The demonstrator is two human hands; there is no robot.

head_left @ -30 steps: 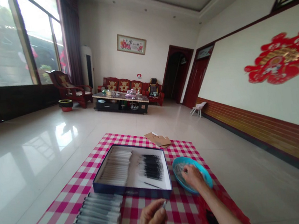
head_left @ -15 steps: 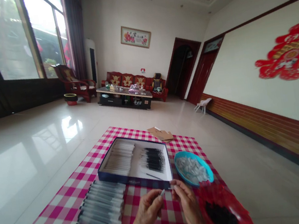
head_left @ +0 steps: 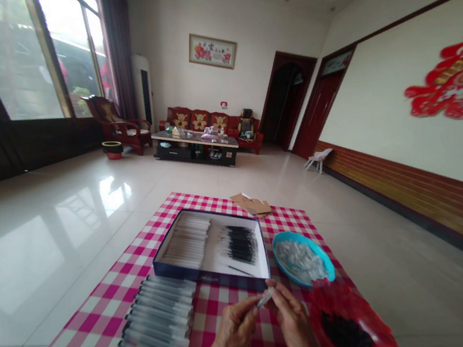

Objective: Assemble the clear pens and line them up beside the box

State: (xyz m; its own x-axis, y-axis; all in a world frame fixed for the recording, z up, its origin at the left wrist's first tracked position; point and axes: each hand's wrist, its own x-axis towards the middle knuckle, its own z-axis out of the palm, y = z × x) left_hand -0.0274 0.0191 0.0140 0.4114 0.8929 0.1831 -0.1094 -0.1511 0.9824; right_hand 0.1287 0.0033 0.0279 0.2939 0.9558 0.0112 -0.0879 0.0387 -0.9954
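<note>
Presently a small clear piece (head_left: 265, 297) sits between the fingertips of both hands, just off the near right corner of a dark blue shallow box (head_left: 212, 278). Left hand (head_left: 238, 325) pinches its near end between thumb and forefinger; right hand (head_left: 293, 320) is closed on the other end. Blurred there: possibly two pieces meeting end to end. More clear pieces (head_left: 299, 259) heap in a turquoise bowl (head_left: 317, 246) beyond the right hand; beside that hand's wrist, a red bag (head_left: 379, 319) holds small black pieces (head_left: 349, 336). In the box, clear tubes (head_left: 186, 240) fill the left side, thin black rods (head_left: 241, 244) the right. Left of the left hand, a row of dark-ended tubes (head_left: 157, 322) lies on the checked tabletop (head_left: 104, 306), cardboard (head_left: 254, 205) at its far edge. Writing: framed picture (head_left: 213, 51) on the far wall bears flowers and a large dark character, 家; its smaller characters are too small to read. Marks on the box's near side, illegible.
</note>
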